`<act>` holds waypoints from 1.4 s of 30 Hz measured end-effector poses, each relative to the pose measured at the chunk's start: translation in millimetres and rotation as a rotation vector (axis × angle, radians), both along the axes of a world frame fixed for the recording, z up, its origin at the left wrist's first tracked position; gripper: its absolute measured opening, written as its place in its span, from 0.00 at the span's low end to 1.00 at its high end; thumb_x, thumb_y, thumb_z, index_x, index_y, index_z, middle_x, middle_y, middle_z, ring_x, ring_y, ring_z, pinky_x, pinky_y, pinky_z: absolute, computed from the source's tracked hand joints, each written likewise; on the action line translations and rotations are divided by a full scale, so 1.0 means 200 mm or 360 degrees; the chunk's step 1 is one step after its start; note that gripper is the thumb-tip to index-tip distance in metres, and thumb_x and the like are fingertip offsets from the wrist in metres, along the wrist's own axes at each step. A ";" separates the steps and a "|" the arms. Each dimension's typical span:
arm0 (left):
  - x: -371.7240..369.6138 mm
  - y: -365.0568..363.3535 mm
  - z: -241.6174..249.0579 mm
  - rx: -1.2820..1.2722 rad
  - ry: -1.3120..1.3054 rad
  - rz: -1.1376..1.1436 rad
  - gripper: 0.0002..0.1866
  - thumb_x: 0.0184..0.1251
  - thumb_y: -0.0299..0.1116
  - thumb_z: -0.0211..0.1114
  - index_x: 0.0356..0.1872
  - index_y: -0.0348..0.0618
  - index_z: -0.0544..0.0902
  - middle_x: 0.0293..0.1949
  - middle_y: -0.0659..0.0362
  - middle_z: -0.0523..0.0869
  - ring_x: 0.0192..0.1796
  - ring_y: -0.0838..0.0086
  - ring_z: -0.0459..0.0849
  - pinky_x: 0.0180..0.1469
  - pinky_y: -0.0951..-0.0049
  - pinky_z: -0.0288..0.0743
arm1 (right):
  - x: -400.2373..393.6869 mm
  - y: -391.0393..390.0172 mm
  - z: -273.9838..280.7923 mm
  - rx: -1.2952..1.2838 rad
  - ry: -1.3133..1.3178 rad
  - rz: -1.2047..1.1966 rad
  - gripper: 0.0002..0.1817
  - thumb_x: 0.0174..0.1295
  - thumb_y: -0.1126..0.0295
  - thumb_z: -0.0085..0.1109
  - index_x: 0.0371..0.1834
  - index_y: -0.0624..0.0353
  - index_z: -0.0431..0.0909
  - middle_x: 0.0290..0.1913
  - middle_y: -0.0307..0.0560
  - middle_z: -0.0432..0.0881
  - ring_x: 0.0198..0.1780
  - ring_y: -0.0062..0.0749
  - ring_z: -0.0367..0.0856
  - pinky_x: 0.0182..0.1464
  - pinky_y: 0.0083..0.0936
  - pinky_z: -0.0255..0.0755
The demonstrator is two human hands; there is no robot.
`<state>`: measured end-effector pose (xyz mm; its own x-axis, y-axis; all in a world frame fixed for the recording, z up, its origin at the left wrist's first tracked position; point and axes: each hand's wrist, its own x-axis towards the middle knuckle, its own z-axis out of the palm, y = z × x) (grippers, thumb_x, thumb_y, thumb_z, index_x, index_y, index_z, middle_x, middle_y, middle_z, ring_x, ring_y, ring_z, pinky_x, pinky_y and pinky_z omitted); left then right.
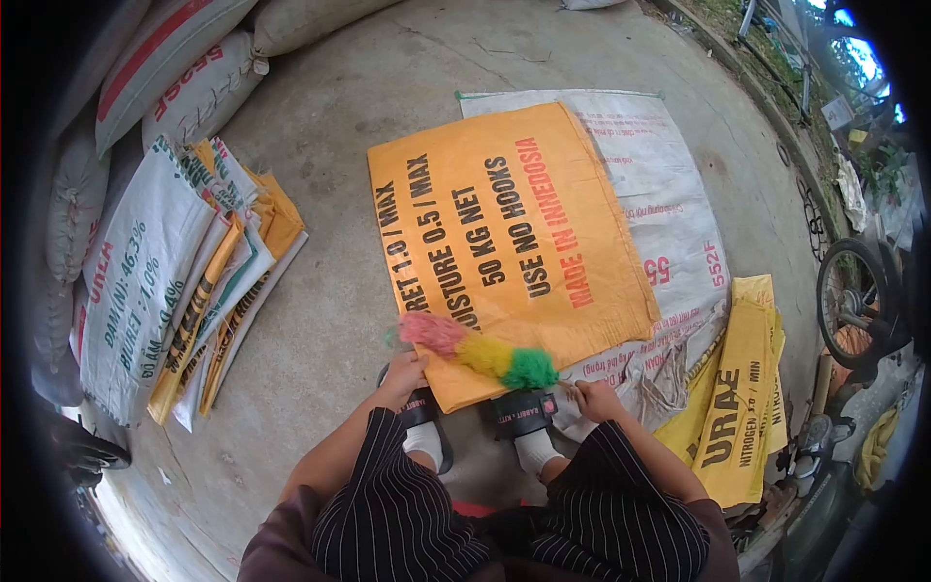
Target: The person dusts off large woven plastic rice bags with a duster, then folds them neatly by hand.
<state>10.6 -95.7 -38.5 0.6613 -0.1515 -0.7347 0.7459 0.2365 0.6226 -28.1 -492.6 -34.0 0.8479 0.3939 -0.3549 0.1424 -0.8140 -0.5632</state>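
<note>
An orange sack (504, 223) with black and red print lies flat in front of me, partly over a white sack (669, 194) with red print. My left hand (402, 376) is closed at the orange sack's near left corner, its fingers pressed on the edge. My right hand (593, 398) is closed around the handle end of a fluffy duster (485, 355). The duster is pink, yellow and green, and it lies across the near part of the orange sack, its pink end close to my left hand.
Folded white and orange sacks (145, 281) are stacked on the left, below filled sacks (199, 87). Folded yellow sacks (737, 388) lie at the right. A wheel (851, 303) and plants stand along the right edge. My sandalled feet are just below the orange sack.
</note>
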 end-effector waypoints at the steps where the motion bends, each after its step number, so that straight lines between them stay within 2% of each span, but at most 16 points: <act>1: 0.04 -0.01 0.07 -0.0056 0.0260 0.0020 0.13 0.68 0.28 0.46 0.49 0.34 0.74 0.44 0.53 0.80 0.43 0.69 0.82 0.44 0.71 0.76 | 0.03 -0.10 -0.05 -0.0184 -0.0054 -0.0142 0.11 0.58 0.63 0.48 0.24 0.58 0.73 0.20 0.58 0.74 0.25 0.55 0.74 0.26 0.45 0.66; 4: 0.01 0.02 0.08 0.0118 0.0285 0.0014 0.13 0.68 0.28 0.46 0.49 0.32 0.73 0.44 0.53 0.80 0.41 0.69 0.82 0.43 0.72 0.77 | 0.05 -0.35 -0.02 -0.0369 -0.0367 -0.0697 0.11 0.57 0.66 0.49 0.25 0.62 0.74 0.21 0.61 0.74 0.25 0.57 0.74 0.27 0.45 0.65; 6: 0.00 0.04 0.12 0.0177 0.0277 -0.0106 0.14 0.68 0.28 0.46 0.49 0.31 0.73 0.44 0.52 0.80 0.41 0.69 0.83 0.43 0.72 0.77 | 0.00 -0.57 -0.14 -0.0473 -0.0536 -0.1447 0.15 0.60 0.64 0.46 0.27 0.66 0.75 0.22 0.63 0.74 0.27 0.58 0.74 0.29 0.42 0.65; 9: 0.00 0.05 0.09 0.0193 0.0286 -0.0179 0.14 0.69 0.28 0.45 0.48 0.29 0.72 0.43 0.50 0.80 0.41 0.68 0.83 0.42 0.73 0.79 | 0.04 -0.66 -0.13 -0.0442 -0.0529 -0.1770 0.17 0.63 0.65 0.42 0.30 0.69 0.75 0.22 0.64 0.74 0.27 0.57 0.73 0.30 0.39 0.64; 11: 0.00 0.05 0.07 0.0165 0.0304 -0.0122 0.14 0.69 0.28 0.45 0.47 0.28 0.72 0.42 0.49 0.81 0.41 0.68 0.83 0.42 0.73 0.79 | 0.13 -0.61 -0.12 -0.0412 -0.0829 -0.2035 0.17 0.64 0.66 0.41 0.30 0.69 0.75 0.23 0.65 0.74 0.26 0.53 0.73 0.30 0.39 0.64; 13: 0.04 0.05 0.07 0.0163 0.0369 -0.0154 0.14 0.68 0.28 0.46 0.46 0.28 0.73 0.40 0.48 0.81 0.39 0.67 0.84 0.39 0.74 0.80 | 0.23 -0.40 -0.10 -0.0097 -0.0880 -0.1804 0.17 0.64 0.65 0.42 0.26 0.69 0.73 0.21 0.62 0.73 0.24 0.51 0.73 0.28 0.37 0.64; 15: 0.06 0.05 0.09 0.0238 0.0379 -0.0256 0.13 0.68 0.27 0.46 0.46 0.28 0.74 0.39 0.49 0.81 0.38 0.68 0.84 0.37 0.74 0.80 | 0.32 -0.11 0.03 0.0001 -0.0547 -0.1225 0.16 0.62 0.66 0.43 0.22 0.66 0.70 0.20 0.61 0.72 0.24 0.53 0.74 0.26 0.41 0.63; 19: 0.05 0.06 0.06 0.0391 0.0337 -0.0450 0.13 0.66 0.27 0.48 0.45 0.29 0.75 0.36 0.50 0.83 0.32 0.69 0.84 0.32 0.76 0.80 | 0.39 0.31 -0.05 -0.0162 -0.0535 0.0258 0.09 0.58 0.66 0.47 0.24 0.59 0.68 0.19 0.52 0.75 0.21 0.48 0.77 0.22 0.39 0.68; 21: 0.04 0.07 0.04 0.0398 0.0343 -0.0500 0.12 0.66 0.27 0.48 0.44 0.30 0.76 0.35 0.51 0.83 0.31 0.70 0.84 0.31 0.77 0.80 | 0.50 0.28 -0.07 -0.0361 -0.0520 0.0337 0.10 0.58 0.65 0.47 0.24 0.58 0.69 0.20 0.50 0.76 0.21 0.48 0.77 0.22 0.39 0.70; 26: 0.04 0.09 0.10 0.0446 0.0389 -0.0541 0.12 0.66 0.28 0.49 0.43 0.31 0.77 0.33 0.51 0.83 0.30 0.73 0.84 0.29 0.78 0.79 | 0.84 -0.19 -0.15 -0.0596 -0.0615 -0.1207 0.15 0.63 0.61 0.41 0.31 0.63 0.72 0.29 0.62 0.78 0.34 0.58 0.77 0.35 0.48 0.69; 28: 0.02 0.10 0.08 0.0443 0.0333 -0.0553 0.12 0.66 0.28 0.49 0.43 0.31 0.77 0.33 0.52 0.83 0.29 0.73 0.84 0.29 0.79 0.79 | 0.89 -0.25 -0.05 -0.0689 -0.0589 -0.1319 0.15 0.64 0.63 0.41 0.35 0.64 0.74 0.29 0.65 0.77 0.33 0.58 0.77 0.33 0.47 0.68; 32: 0.05 0.10 0.08 0.0431 0.0354 -0.0636 0.13 0.66 0.30 0.49 0.44 0.32 0.75 0.34 0.53 0.84 0.29 0.75 0.84 0.28 0.81 0.78 | 0.98 -0.21 -0.04 -0.0663 -0.0720 -0.1251 0.16 0.64 0.61 0.41 0.29 0.62 0.73 0.29 0.62 0.78 0.32 0.57 0.77 0.34 0.48 0.69; 36: 0.05 0.11 0.07 0.0356 0.0386 -0.0633 0.13 0.66 0.31 0.49 0.45 0.33 0.76 0.34 0.53 0.84 0.30 0.75 0.84 0.29 0.82 0.78 | 0.88 0.23 -0.05 -0.0085 -0.0763 -0.0573 0.13 0.63 0.63 0.44 0.27 0.61 0.69 0.21 0.54 0.76 0.24 0.52 0.76 0.25 0.45 0.65; 38: 0.05 0.11 0.07 0.0352 0.0377 -0.0631 0.13 0.66 0.31 0.49 0.44 0.33 0.76 0.34 0.53 0.84 0.30 0.75 0.84 0.29 0.82 0.78 | 0.85 0.48 0.01 -0.0211 -0.0578 -0.0024 0.12 0.62 0.64 0.44 0.27 0.60 0.69 0.18 0.52 0.75 0.24 0.49 0.77 0.25 0.42 0.67; 41: 0.03 0.11 0.06 0.0378 0.0366 -0.0657 0.13 0.66 0.31 0.49 0.44 0.32 0.76 0.34 0.53 0.84 0.30 0.75 0.84 0.28 0.83 0.78 | 0.96 0.58 -0.15 -0.0357 -0.0746 0.0323 0.11 0.61 0.64 0.45 0.26 0.58 0.69 0.19 0.51 0.76 0.23 0.45 0.78 0.23 0.38 0.70; 42: 0.03 0.12 0.05 0.0412 0.0366 -0.0695 0.13 0.66 0.31 0.49 0.44 0.32 0.76 0.34 0.53 0.84 0.30 0.75 0.84 0.28 0.83 0.78 | 1.05 0.55 -0.16 -0.0500 -0.0712 0.0178 0.11 0.62 0.64 0.44 0.26 0.57 0.69 0.20 0.51 0.77 0.24 0.46 0.78 0.24 0.38 0.71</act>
<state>16.5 -72.0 -28.4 0.3955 -0.1710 -0.9024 0.8640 -0.2640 0.4287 182.5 -383.0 -65.2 0.9019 0.4235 -0.0849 0.4071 -0.8991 -0.1606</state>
